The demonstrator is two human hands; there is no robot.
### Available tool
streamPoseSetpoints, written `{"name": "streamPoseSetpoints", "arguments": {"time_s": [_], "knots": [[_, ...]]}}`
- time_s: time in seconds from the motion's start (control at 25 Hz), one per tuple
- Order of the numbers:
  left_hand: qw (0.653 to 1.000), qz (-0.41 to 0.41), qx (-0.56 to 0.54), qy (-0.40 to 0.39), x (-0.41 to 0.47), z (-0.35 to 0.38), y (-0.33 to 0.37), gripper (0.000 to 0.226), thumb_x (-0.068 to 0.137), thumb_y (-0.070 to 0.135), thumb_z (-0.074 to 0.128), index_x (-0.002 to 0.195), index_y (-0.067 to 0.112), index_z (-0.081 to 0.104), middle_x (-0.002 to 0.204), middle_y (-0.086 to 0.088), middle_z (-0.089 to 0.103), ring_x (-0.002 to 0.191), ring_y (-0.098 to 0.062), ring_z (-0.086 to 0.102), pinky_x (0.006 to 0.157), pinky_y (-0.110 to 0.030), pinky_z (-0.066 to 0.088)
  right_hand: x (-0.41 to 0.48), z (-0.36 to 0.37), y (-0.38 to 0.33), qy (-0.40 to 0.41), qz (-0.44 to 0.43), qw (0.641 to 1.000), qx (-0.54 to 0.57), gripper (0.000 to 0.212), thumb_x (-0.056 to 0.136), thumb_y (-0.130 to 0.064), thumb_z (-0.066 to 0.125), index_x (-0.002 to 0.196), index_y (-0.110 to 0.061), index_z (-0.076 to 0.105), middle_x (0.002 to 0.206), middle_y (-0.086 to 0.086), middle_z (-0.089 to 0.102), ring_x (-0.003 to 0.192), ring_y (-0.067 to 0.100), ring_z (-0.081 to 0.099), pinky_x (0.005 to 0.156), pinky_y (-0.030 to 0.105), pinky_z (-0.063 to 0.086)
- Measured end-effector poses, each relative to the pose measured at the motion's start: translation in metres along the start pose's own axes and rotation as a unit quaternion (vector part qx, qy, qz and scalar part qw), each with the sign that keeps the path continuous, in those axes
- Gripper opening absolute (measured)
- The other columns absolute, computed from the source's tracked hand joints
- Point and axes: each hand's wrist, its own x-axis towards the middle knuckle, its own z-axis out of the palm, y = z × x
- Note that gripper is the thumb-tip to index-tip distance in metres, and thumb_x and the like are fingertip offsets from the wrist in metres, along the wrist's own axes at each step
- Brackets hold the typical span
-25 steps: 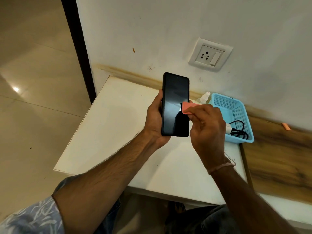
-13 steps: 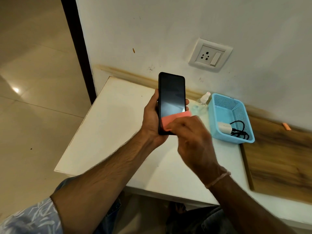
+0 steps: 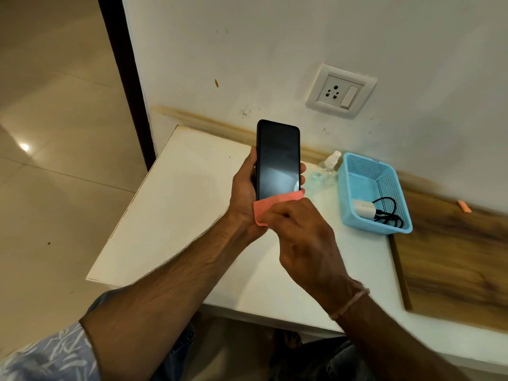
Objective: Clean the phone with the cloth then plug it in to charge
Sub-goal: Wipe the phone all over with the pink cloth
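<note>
A black phone (image 3: 277, 158) stands upright above the white table, screen dark and facing me. My left hand (image 3: 243, 188) grips it from behind, thumb on the left edge and fingertips on the right edge. A pink cloth (image 3: 270, 206) covers the phone's bottom end. My right hand (image 3: 299, 232) holds the cloth with curled fingers against the lower screen. A white charger plug (image 3: 363, 208) with its black cable (image 3: 389, 213) lies in the blue basket (image 3: 351, 188). A wall socket (image 3: 341, 90) with a switch is above the table.
The white table (image 3: 178, 215) sits against the wall, its left edge beside a dark door frame (image 3: 123, 78). A small clear spray bottle (image 3: 328, 166) lies between phone and basket. A wooden surface (image 3: 453, 257) adjoins on the right, with a small orange piece (image 3: 464, 207) on it.
My right hand with the cloth has slid from the right middle of the screen down to the phone's bottom end. The phone shifted slightly left.
</note>
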Motion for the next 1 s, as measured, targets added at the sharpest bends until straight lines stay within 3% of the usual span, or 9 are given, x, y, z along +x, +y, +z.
{"name": "streamPoseSetpoints", "arguments": {"time_s": [0.04, 0.16, 0.28, 0.44, 0.56, 0.72, 0.84, 1.0], "knots": [[1.000, 0.000, 0.003, 0.002, 0.000, 0.000, 0.001, 0.073, 0.098, 0.061, 0.043, 0.138, 0.002, 0.057, 0.125, -0.026, 0.059, 0.099, -0.036, 0.061, 0.096, -0.046, 0.049, 0.003, -0.003, 0.004, 0.000, 0.000, 1.000, -0.007, 0.021, 0.089, -0.010, 0.057, 0.095, 0.003, 0.073, 0.093, 0.019, 0.070, 0.085, 0.033, 0.066, 0.080, 0.037, 0.057], [1.000, 0.006, 0.002, 0.001, -0.001, 0.002, 0.001, 0.072, 0.100, 0.061, 0.036, 0.141, 0.004, 0.053, 0.125, -0.024, 0.059, 0.099, -0.035, 0.061, 0.095, -0.045, 0.049, 0.010, -0.008, 0.013, 0.073, 0.111, 0.991, -0.027, 0.023, 0.089, -0.009, 0.053, 0.093, 0.002, 0.073, 0.089, 0.019, 0.069, 0.081, 0.032, 0.063, 0.075, 0.032, 0.052], [1.000, -0.008, 0.007, 0.001, -0.004, 0.003, 0.004, 0.075, 0.098, 0.062, 0.037, 0.139, 0.001, 0.053, 0.121, -0.023, 0.060, 0.094, -0.033, 0.063, 0.086, -0.042, 0.053, -0.007, 0.003, -0.005, 0.009, 0.041, 0.998, -0.040, 0.020, 0.075, 0.003, 0.072, 0.094, 0.002, 0.074, 0.092, 0.020, 0.070, 0.082, 0.033, 0.068, 0.076, 0.036, 0.057], [1.000, 0.006, 0.013, -0.001, -0.005, 0.005, 0.006, 0.071, 0.101, 0.060, 0.032, 0.137, 0.004, 0.055, 0.120, -0.023, 0.060, 0.094, -0.033, 0.062, 0.084, -0.041, 0.053, 0.001, -0.009, 0.010, 0.053, 0.128, 0.990, -0.037, 0.018, 0.076, 0.008, 0.069, 0.092, 0.000, 0.074, 0.088, 0.017, 0.069, 0.079, 0.030, 0.063, 0.073, 0.031, 0.051], [1.000, -0.004, 0.016, -0.001, -0.005, 0.006, 0.004, 0.072, 0.100, 0.061, 0.032, 0.136, 0.003, 0.055, 0.119, -0.022, 0.060, 0.093, -0.032, 0.062, 0.085, -0.042, 0.052, -0.008, -0.004, 0.002, 0.009, 0.059, 0.997, -0.046, 0.025, 0.068, 0.006, 0.077, 0.093, 0.001, 0.074, 0.091, 0.018, 0.070, 0.081, 0.032, 0.067, 0.073, 0.036, 0.058], [1.000, 0.005, 0.019, -0.003, -0.005, 0.004, 0.003, 0.071, 0.101, 0.061, 0.031, 0.136, 0.004, 0.055, 0.123, -0.023, 0.059, 0.095, -0.033, 0.062, 0.086, -0.042, 0.052, 0.000, -0.007, 0.009, 0.051, 0.140, 0.988, -0.031, 0.014, 0.079, 0.006, 0.067, 0.091, 0.003, 0.074, 0.089, 0.020, 0.069, 0.080, 0.034, 0.065, 0.073, 0.032, 0.053], [1.000, 0.000, 0.015, 0.002, -0.004, 0.005, 0.003, 0.075, 0.100, 0.061, 0.034, 0.142, 0.001, 0.051, 0.125, -0.025, 0.057, 0.096, -0.034, 0.062, 0.089, -0.044, 0.052, -0.003, -0.001, 0.001, 0.000, 0.038, 0.999, -0.021, 0.017, 0.084, -0.005, 0.064, 0.095, 0.003, 0.073, 0.093, 0.020, 0.070, 0.084, 0.033, 0.067, 0.078, 0.038, 0.058], [1.000, 0.008, 0.006, 0.008, -0.004, 0.006, 0.002, 0.071, 0.100, 0.059, 0.035, 0.144, 0.005, 0.050, 0.127, -0.025, 0.057, 0.101, -0.036, 0.060, 0.099, -0.047, 0.046, 0.015, -0.006, 0.012, 0.063, 0.102, 0.993, -0.003, 0.020, 0.090, -0.004, 0.054, 0.093, 0.003, 0.073, 0.091, 0.019, 0.068, 0.085, 0.031, 0.062, 0.076, 0.035, 0.053]]}}
